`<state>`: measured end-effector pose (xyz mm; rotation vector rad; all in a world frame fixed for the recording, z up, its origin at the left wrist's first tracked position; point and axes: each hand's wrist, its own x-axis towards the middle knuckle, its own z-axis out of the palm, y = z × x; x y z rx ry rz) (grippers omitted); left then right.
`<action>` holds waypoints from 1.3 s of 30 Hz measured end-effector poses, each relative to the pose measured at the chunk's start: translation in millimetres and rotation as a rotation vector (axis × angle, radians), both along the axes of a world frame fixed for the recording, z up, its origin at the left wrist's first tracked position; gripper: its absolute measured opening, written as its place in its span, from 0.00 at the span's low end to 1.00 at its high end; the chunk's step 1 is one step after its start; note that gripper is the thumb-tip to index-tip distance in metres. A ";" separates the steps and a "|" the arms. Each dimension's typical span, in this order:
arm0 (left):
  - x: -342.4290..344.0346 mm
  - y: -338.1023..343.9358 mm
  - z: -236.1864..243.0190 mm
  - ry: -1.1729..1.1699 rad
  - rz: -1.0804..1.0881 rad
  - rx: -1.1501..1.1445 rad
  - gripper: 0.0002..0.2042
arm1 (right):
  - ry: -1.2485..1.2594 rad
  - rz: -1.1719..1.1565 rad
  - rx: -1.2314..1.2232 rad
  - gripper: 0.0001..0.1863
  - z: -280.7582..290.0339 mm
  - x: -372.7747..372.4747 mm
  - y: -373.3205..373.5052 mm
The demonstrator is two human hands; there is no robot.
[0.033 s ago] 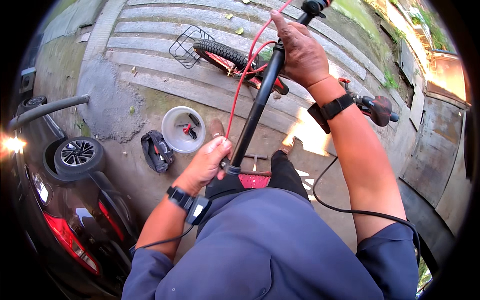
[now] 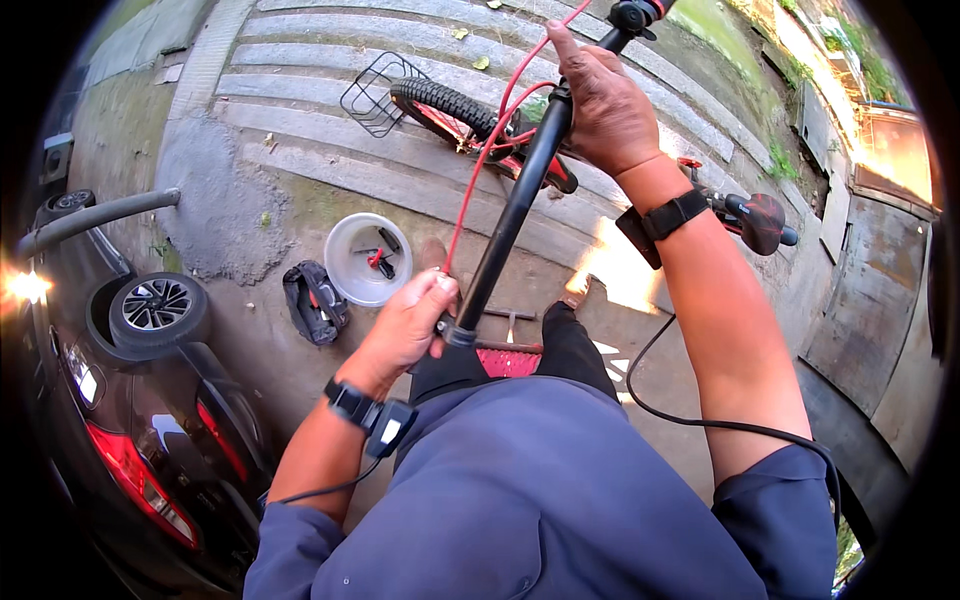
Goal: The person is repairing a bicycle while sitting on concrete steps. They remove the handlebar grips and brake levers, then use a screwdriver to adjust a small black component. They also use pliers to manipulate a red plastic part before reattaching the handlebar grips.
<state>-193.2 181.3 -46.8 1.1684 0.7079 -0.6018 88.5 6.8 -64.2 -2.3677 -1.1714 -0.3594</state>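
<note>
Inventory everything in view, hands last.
Handlebar: one, black, centre.
Cable: at least one, red, beside handlebar.
Bicycle wheel: one, black tyre, upper centre.
Wire basket: one, black, beside the wheel.
Saddle: one, dark, right.
Bucket: one, whitish, left of centre.
Tools: several, red and black, inside bucket.
Bag: one, black, beside the bucket.
Hammer-like tool: one, dark, ground, centre.
Car: one, dark, left.
Pipe: one, grey, left.
Slabs: several, grey, top.
Panels: several, grey, right.
Shirt: one, blue-grey, bottom.
Wristbands: two, black, both wrists.
Left hand: one, bare, closed on the cable.
Right hand: one, bare, gripping the handlebar.
</note>
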 end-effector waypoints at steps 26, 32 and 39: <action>6.5 89.7 -3.3 -0.186 -0.367 1.037 0.12 | 0.053 -0.020 -0.004 0.54 2.7 3.0 -4.9; 35.0 104.6 -17.3 -0.357 -0.289 1.208 0.10 | 0.062 -0.008 0.003 0.53 3.9 2.6 -4.2; 19.0 99.8 5.7 -0.274 -0.267 0.866 0.09 | 0.108 0.004 0.007 0.54 3.1 2.6 -6.6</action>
